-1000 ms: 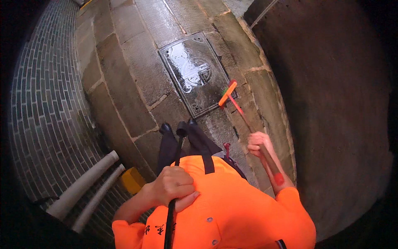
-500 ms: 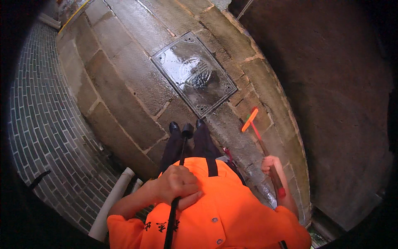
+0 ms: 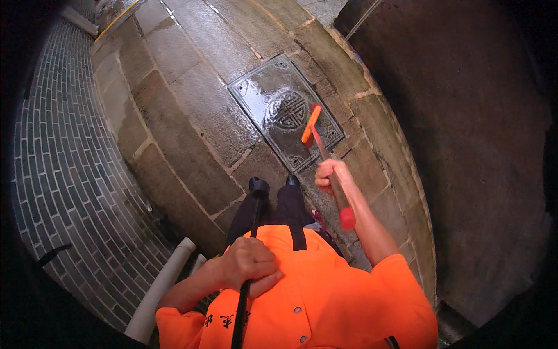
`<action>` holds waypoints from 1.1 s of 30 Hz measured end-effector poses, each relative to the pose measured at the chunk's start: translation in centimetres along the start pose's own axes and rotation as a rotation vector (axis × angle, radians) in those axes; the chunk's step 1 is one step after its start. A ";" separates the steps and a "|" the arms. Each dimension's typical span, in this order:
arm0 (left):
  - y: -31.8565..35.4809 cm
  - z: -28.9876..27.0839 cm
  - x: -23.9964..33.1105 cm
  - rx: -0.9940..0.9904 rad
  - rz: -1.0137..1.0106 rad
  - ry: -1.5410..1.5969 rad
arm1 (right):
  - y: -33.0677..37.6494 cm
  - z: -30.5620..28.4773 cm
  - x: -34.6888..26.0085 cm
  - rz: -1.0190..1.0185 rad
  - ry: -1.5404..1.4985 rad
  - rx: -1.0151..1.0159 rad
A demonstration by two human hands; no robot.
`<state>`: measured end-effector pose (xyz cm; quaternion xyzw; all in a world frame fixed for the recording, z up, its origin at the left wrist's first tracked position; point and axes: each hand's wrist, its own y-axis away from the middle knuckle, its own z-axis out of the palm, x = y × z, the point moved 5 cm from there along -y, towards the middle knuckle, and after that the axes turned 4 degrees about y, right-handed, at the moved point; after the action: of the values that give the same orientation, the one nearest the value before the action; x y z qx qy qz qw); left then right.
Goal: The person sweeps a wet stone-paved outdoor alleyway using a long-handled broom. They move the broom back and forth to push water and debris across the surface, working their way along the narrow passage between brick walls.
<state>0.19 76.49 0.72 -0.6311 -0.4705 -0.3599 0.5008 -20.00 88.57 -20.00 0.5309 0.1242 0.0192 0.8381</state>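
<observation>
My right hand (image 3: 330,173) grips the shaft of a long pair of red litter tongs (image 3: 325,157), whose orange jaws (image 3: 310,125) hang over a wet, patterned metal cover (image 3: 273,104) set in the stone paving. My left hand (image 3: 251,266) is closed around a thin black pole (image 3: 241,314) held against the front of my orange shirt (image 3: 325,296). The pole runs down past my black trousers toward my black shoes (image 3: 259,186). What hangs at the pole's lower end is hidden by my legs.
Large wet stone slabs (image 3: 192,104) form the walkway. A grey brick wall (image 3: 64,168) curves along the left, with pale pipes (image 3: 160,288) at its foot. A dark rough wall (image 3: 482,145) rises on the right.
My right hand has swung the tongs forward and to the left, bringing the orange jaws over the metal cover. The view has shifted as I stepped closer to the cover. My left hand keeps its grip.
</observation>
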 end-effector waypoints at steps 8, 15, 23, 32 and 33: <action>0.6 0.5 0.5 0.060 0.000 0.006 | 1.0 -2.8 -2.8 -0.030 0.014 -0.338; -0.4 -0.4 1.2 -0.002 0.046 -0.061 | 8.8 -9.9 -0.8 -0.075 -0.222 -0.202; -0.4 -0.7 1.0 -0.023 0.044 0.016 | 15.3 -16.5 6.7 0.055 -0.250 0.096; 1.5 -0.5 -0.3 -0.101 0.021 0.057 | 12.0 -17.5 11.6 -0.193 0.068 0.129; 1.2 -0.3 -0.4 -0.114 0.026 0.059 | 9.5 -16.5 12.4 -0.109 -0.058 0.063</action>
<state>1.19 76.06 0.12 -0.6537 -0.4259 -0.3983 0.4823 -10.78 109.33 -20.54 0.5499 0.1291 -0.0459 0.8239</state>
